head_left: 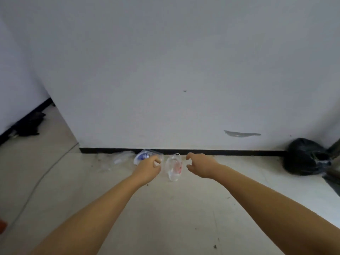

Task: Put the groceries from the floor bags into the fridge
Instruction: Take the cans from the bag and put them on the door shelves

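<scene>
Two clear plastic bags lie on the tiled floor by the wall's black skirting. One, with a blue-and-white item inside [142,155], is gripped at its top by my left hand [150,167]. The other clear bag [173,167], holding something red and white, stands between my hands. My right hand [199,165] hovers just to its right, fingers curled apart and holding nothing. No fridge is in view.
A white wall [165,70] rises right behind the bags. A crumpled clear plastic bag [117,160] lies to the left. A full black bag [306,157] sits at the right, dark cloth [30,125] at the far left, and a thin cable [46,173] crosses the floor.
</scene>
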Demonstrator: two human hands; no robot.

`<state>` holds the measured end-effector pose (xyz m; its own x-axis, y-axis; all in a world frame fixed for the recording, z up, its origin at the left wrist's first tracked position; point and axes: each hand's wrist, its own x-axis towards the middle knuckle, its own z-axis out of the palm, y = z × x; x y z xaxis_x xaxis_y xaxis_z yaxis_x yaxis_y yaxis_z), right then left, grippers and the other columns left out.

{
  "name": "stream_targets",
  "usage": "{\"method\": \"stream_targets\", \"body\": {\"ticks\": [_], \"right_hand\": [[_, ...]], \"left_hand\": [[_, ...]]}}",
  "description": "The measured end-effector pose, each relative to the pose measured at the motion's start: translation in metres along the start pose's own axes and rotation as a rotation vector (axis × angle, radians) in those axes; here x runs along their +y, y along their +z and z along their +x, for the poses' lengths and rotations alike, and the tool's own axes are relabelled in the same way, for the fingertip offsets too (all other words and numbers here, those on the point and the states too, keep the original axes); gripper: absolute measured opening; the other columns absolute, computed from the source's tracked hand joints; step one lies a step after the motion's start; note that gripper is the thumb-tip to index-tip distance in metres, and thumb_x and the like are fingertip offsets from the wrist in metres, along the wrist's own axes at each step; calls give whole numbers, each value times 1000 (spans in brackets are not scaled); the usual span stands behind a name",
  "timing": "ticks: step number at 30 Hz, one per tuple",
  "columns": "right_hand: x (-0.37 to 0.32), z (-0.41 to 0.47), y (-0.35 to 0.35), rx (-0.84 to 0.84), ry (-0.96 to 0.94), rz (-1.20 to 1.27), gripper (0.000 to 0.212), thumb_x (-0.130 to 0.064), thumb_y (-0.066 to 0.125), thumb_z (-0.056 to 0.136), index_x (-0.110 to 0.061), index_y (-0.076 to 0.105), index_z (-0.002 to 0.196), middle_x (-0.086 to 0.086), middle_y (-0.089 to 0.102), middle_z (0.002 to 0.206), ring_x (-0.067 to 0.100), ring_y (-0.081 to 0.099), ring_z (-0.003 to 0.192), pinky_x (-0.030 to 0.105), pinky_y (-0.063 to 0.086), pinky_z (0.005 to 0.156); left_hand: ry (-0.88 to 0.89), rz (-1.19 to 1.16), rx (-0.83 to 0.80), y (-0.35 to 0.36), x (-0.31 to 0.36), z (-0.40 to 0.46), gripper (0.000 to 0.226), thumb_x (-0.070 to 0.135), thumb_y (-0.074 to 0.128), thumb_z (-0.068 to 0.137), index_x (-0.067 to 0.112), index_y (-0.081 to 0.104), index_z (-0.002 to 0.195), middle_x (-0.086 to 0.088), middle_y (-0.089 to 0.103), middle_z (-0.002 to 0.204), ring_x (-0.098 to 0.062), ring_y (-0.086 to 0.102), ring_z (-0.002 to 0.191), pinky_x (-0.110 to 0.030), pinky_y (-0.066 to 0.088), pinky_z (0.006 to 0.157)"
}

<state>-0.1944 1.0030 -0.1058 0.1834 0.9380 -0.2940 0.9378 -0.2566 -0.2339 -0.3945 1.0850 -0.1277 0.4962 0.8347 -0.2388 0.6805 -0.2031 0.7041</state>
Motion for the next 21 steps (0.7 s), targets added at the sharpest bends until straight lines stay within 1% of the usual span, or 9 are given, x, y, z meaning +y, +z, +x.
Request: {"method": "stream_targets", "body": {"ticks": [2,4,6,9,13,15,17,21], "right_hand": [[-19,42,9,-33,-25,5,42,-33,46,93,-19,44,133,7,58,127,28,57,112,36,47,89],[-38,82,18,-79,-44,12,43,-32,46,93,-19,44,134,7,54,133,28,54,117,38,46,94],[-57,121,24,-110,-55,5,43,-31,46,94,-17,42,135,8,53,134,28,52,119,36,42,95],[-77,179,36,-122,-16,5,42,-31,44,95,-18,42,135,8,54,133,27,51,120,36,37,98],[-98,242,54,-195,107,71,43,-32,43,96,-18,41,136,10,52,136,27,49,123,37,39,101],[-106,269,57,-215,143,93,43,-33,43,97,-18,41,136,10,52,135,28,51,121,36,40,100],[-111,295,56,-225,167,119,42,-33,43,97,-18,41,136,10,54,133,27,52,120,34,41,98],[-103,357,63,-252,220,199,41,-32,45,96,-18,43,135,9,58,128,26,55,116,31,41,95]], "left_hand": [[-58,-32,30,-16,-23,17,9,12,53,86,17,59,90,-4,61,71,-27,61,68,-30,48,62],[-112,-14,31,-33,-52,38,15,10,51,87,9,63,96,-13,65,83,-32,64,82,-31,48,72],[-155,-7,36,-52,-81,63,15,11,52,87,10,63,97,-18,67,93,-34,64,90,-32,48,76],[-169,0,11,-82,-120,107,11,13,51,89,18,60,93,-13,66,91,-29,63,84,-30,47,74],[-159,16,-58,-122,-159,163,18,14,55,88,14,62,104,-13,67,95,-30,64,89,-33,49,79],[-164,36,-104,-142,-173,195,19,13,54,87,14,62,105,-11,66,91,-27,62,83,-32,49,78],[-182,24,-119,-157,-182,231,18,11,53,87,12,62,102,-13,67,92,-24,60,79,-31,48,75],[-202,4,-188,-160,-190,306,17,14,53,87,11,62,100,-12,69,97,-28,65,88,-34,51,78]]}}
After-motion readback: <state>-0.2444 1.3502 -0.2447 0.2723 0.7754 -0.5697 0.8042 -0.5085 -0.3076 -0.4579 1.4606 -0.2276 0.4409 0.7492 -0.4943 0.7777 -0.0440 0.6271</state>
